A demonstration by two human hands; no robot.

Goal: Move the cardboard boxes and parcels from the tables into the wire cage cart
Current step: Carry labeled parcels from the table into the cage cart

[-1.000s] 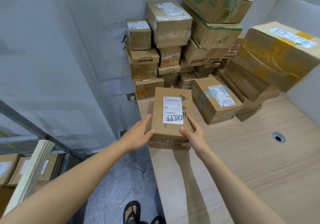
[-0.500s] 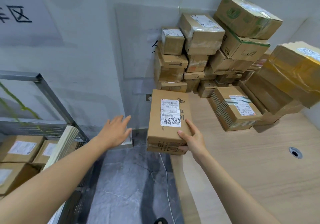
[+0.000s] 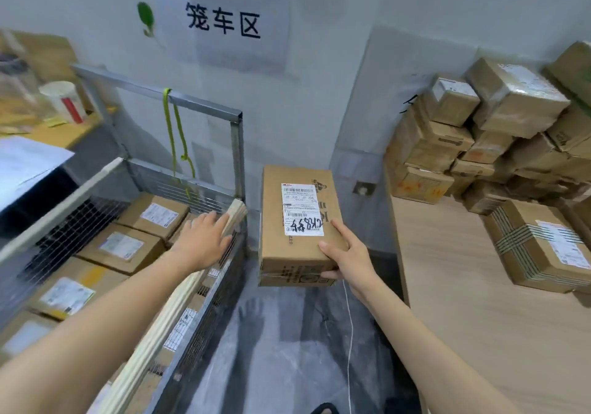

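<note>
Grey floor, right hand gripping box, left hand (flat) on rail

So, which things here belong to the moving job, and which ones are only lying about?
Part of the job: the box held by the right hand; the left hand at the cart's edge; the cart with packed boxes inside; the pile of boxes on the table.

Just lying about: paper cup; green strap; wall sign; white sheet; white cable.
</note>
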